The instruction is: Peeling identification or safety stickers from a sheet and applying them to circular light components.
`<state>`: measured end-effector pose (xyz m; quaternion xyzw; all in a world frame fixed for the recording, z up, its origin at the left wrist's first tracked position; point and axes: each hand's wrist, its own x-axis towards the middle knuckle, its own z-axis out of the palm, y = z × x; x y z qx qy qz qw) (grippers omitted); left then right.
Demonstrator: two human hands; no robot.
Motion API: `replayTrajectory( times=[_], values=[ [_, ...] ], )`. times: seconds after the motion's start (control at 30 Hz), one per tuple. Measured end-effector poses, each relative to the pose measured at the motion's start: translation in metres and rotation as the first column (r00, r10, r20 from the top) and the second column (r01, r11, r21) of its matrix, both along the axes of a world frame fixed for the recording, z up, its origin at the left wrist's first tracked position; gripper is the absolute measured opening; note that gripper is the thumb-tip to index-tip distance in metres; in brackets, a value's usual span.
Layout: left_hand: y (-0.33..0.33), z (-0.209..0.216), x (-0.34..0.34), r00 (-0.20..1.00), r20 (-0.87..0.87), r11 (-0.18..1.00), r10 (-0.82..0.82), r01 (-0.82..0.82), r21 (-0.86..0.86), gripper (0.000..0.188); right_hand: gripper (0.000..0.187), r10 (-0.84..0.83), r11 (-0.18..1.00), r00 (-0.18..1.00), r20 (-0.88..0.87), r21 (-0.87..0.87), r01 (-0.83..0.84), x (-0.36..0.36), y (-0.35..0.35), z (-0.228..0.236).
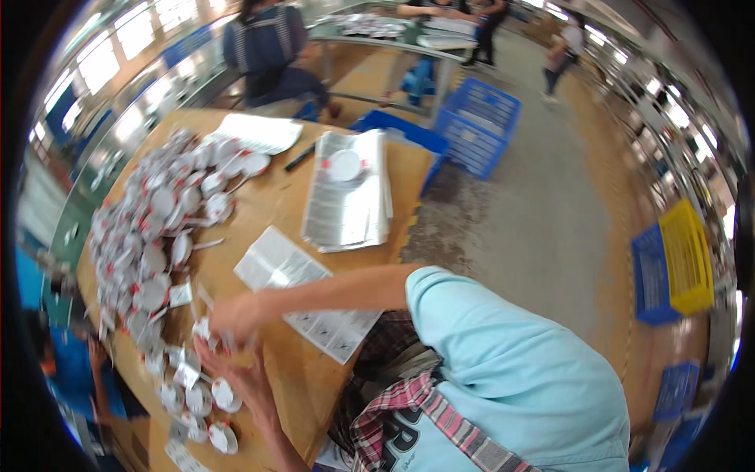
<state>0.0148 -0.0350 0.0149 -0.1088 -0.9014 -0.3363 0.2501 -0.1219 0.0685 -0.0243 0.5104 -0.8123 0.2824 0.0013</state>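
Observation:
My right hand reaches in from the light blue sleeve to the wooden table and closes around a small white round part with a paper tag. Just below it, my left hand touches the same spot with its fingers; motion blur hides its grip. A long heap of the same white round parts, with red marks and thin leads, runs along the table's far side. More of them lie beside my left hand.
A printed leaflet lies under my right forearm. A stack of silvery sheets carries one white disc, with a white paper and a black pen beyond. Blue crates and a yellow crate stand on the floor. A seated person and others work behind.

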Motion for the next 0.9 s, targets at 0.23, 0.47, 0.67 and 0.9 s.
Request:
replayTrajectory(
  times=[0.23, 0.47, 0.67, 0.9],
  values=[
    [-0.028, -0.043, 0.016, 0.992, 0.020, 0.987, -0.125, 0.122, 0.103, 0.080, 0.027, 0.030, 0.923, 0.871, 0.490, -0.348, 0.164, 0.060, 0.018, 0.021],
    [-0.027, -0.049, 0.041, 0.951, 0.302, 0.963, -0.073, -0.012, 0.269, 0.080, 0.028, -0.119, 0.901, 0.481, 0.868, -0.110, 0.421, 0.062, 0.033, 0.016],
    [-0.029, -0.048, 0.062, 0.957, 0.287, 0.979, -0.053, -0.007, 0.202, 0.079, 0.025, -0.008, 0.870, 0.451, 0.892, -0.216, 0.443, 0.061, -0.003, 0.012],
    [-0.037, -0.038, 0.057, 0.978, 0.199, 0.996, 0.060, -0.072, 0.054, 0.076, 0.019, -0.490, 0.701, 0.751, 0.442, -0.313, 0.641, 0.076, 0.053, 0.014]
  ],
)
